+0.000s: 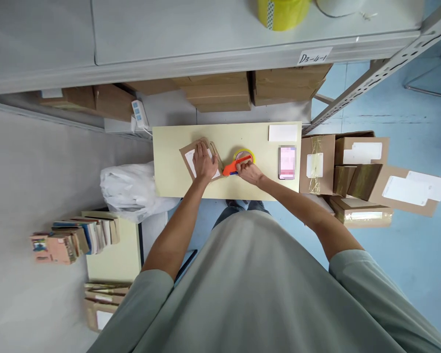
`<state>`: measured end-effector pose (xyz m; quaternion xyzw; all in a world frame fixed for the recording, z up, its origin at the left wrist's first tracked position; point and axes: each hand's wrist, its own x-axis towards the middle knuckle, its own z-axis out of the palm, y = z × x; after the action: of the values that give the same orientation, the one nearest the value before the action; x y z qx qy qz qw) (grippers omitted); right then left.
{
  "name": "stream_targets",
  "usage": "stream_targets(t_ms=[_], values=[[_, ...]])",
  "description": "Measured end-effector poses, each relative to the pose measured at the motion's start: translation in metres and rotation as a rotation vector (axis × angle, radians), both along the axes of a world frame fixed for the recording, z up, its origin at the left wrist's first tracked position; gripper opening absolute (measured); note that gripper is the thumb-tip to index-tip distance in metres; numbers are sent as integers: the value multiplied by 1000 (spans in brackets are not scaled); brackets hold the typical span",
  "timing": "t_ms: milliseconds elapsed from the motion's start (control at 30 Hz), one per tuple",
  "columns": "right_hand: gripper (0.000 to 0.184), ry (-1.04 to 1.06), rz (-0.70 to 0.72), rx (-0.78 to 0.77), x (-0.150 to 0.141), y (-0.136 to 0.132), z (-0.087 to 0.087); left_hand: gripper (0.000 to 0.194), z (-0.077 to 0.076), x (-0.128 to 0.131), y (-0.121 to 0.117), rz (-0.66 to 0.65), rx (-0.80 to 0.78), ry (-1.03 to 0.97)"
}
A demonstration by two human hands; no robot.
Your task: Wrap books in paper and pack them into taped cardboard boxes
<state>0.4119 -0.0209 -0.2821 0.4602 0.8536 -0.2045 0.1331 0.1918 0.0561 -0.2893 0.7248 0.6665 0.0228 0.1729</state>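
My left hand (203, 161) lies flat, fingers spread, on a brown cardboard parcel (185, 151) with a white label (190, 159). The parcel sits slightly turned on a narrow cream table (169, 181). In my right hand (250, 173) is an orange tape dispenser (232, 167), my fingers wrapped around its handle. A yellow roll of tape (252, 153) shows on the dispenser. Its front end is close to the parcel's right edge; whether tape touches the parcel I cannot make out.
To the right on the table lie a phone (287, 163) and a white paper stack (282, 133). Labelled cartons (321, 169) stand past that end. A white plastic bag (128, 189) and stacked books (101, 233) are at left. A metal shelf (206, 54) overhangs the far side.
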Motion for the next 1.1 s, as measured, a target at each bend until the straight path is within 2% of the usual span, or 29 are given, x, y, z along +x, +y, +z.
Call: stream_targets(t_ms=[200, 300, 500, 567, 700, 900, 1100], values=[[53, 71, 19, -40, -44, -45, 4, 70, 26, -3, -45, -301, -22, -74], [50, 95, 20, -42, -64, -60, 6, 67, 32, -8, -51, -365, -30, -62], [47, 121, 4, -34, -85, -63, 5, 54, 36, -3, -32, -336, -55, 30], [45, 128, 1, -27, -88, -60, 3, 51, 35, 0, -34, -323, -42, 19], [43, 141, 4, -17, -91, -55, -1, 49, 30, 2, -49, -213, -20, 5], [45, 144, 23, -17, -71, -46, -12, 51, 24, 0, -52, -205, -64, -3], [49, 62, -19, -19, -4, -9, -21, 50, 23, 1, -51, -213, -87, 3]])
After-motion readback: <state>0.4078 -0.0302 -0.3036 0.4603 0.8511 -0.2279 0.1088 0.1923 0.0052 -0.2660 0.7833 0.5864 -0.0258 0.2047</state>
